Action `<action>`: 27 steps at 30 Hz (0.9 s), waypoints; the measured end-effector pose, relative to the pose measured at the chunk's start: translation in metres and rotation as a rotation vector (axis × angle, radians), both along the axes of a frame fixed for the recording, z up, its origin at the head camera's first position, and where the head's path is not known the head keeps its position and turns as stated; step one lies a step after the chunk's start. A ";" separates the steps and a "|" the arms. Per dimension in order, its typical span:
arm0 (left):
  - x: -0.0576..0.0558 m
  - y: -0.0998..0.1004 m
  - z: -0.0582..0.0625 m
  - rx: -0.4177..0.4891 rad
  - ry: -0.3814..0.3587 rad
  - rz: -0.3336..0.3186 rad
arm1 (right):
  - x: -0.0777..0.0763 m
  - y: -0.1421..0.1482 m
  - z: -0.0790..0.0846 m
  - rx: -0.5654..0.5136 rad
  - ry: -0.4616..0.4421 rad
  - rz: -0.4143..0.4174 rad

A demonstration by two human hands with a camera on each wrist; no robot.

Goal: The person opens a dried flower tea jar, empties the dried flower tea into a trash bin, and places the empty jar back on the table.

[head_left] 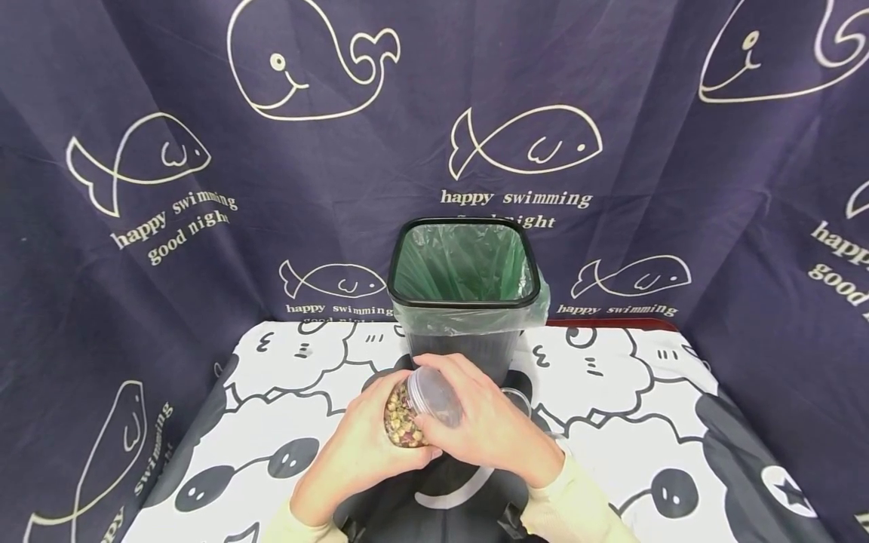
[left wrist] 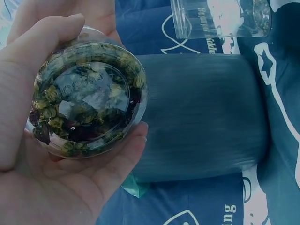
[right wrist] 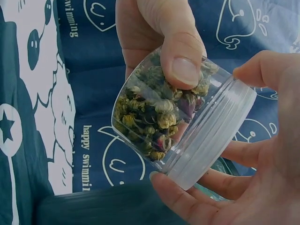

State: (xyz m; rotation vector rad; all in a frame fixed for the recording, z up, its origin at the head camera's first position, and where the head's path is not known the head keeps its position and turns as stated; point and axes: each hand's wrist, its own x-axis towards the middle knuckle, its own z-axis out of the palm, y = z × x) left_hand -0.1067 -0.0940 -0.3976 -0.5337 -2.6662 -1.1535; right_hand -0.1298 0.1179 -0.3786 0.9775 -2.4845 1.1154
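Note:
A clear plastic jar (head_left: 402, 419) of dried flower buds, yellowish with some dark red, is held tilted over the table. My left hand (head_left: 360, 441) grips its body, thumb pressed on the side in the right wrist view. The right hand (head_left: 490, 418) has its fingers and thumb around the frosted screw lid (right wrist: 213, 136), which sits on the jar. In the left wrist view, the jar's round base (left wrist: 91, 101) faces the camera. Beyond the right hand is another clear container (head_left: 519, 400), mostly hidden in the head view; the left wrist view shows its clear wall (left wrist: 220, 18).
A dark bin (head_left: 462, 305) with a black rim and a green liner (head_left: 468, 260) stands just behind the hands. The table is covered by a black-and-white cartoon cloth (head_left: 604, 385). Dark blue printed curtains (head_left: 421, 166) hang at the back and both sides.

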 end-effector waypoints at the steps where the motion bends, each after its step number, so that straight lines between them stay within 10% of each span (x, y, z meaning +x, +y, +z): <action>1: 0.000 0.000 0.000 -0.004 0.005 0.003 | 0.000 0.000 0.000 0.001 0.001 0.002; 16: 0.007 0.004 0.001 -0.099 0.176 0.073 | -0.003 0.000 0.001 0.023 -0.026 -0.036; 27: 0.002 -0.006 -0.001 0.000 0.004 -0.006 | -0.006 0.002 0.000 0.025 0.002 0.040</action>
